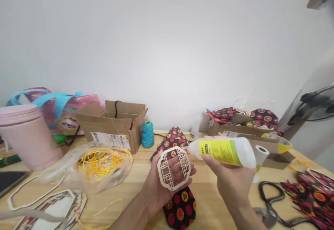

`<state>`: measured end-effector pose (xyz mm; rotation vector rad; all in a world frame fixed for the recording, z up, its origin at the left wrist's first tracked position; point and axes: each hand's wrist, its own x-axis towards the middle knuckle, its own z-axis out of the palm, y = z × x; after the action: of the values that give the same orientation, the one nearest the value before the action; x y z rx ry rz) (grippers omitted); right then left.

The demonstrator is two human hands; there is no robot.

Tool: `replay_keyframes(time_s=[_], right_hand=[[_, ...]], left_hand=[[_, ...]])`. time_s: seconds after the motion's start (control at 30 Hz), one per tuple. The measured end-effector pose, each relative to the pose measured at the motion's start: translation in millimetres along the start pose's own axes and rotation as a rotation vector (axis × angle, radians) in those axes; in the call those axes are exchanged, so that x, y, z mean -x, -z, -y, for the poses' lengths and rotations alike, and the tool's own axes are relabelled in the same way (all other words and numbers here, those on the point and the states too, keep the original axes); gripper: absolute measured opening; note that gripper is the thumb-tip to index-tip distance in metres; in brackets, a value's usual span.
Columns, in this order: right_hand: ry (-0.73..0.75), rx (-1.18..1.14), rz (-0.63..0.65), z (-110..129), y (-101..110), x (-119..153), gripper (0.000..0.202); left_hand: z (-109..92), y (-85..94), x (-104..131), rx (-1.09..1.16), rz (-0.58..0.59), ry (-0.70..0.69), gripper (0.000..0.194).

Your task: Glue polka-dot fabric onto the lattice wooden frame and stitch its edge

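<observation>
My left hand (pixel 155 188) is closed around the edge of a pale openwork lattice frame (pixel 173 187), with fingers behind it showing through the gaps. My right hand (pixel 232 183) grips a white squeeze bottle (pixel 221 150) with a yellow-green label. The bottle lies nearly level, its nozzle pointing left at the frame's upper right rim; whether the tip touches cannot be made out. Behind the frame lies dark patterned fabric (pixel 173 136). A rounded piece of similar fabric (pixel 180 207) shows below my left hand.
Left are a pink tumbler (pixel 28 136), a cardboard box (pixel 112 125), yellow cord (pixel 101 162) in plastic and a teal thread spool (pixel 148 134). Right are black-handled scissors (pixel 272 205), fringed fabric pieces (pixel 313 195) and a filled cardboard box (pixel 242 131). A wall stands behind.
</observation>
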<state>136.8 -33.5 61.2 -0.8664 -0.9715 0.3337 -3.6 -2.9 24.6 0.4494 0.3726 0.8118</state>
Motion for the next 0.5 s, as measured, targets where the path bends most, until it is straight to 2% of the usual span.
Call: replay_keyframes(time_s=[0.13,0.2,0.33,0.5], right_hand=[[-0.018,0.088,0.004,-4.0,0.7,4.5,0.063],[0.017,0.129,0.053,-4.7,2.3,4.3,0.055],[0.168,0.219,0.16,-4.8,5.1,2.8,0.024],[0.213,0.22,0.196,-5.4,4.9,3.1,0.026]], left_hand=[[1.2,-1.4,-0.3,-0.028,-0.002,0.01,0.053],[1.2,-0.9,-0.5,-0.035,-0.007,0.013,0.053],[0.4,0.5,-0.6,-0.03,-0.004,-0.004,0.054],[1.0,-0.3,0.1,-0.029,-0.01,0.014,0.053]])
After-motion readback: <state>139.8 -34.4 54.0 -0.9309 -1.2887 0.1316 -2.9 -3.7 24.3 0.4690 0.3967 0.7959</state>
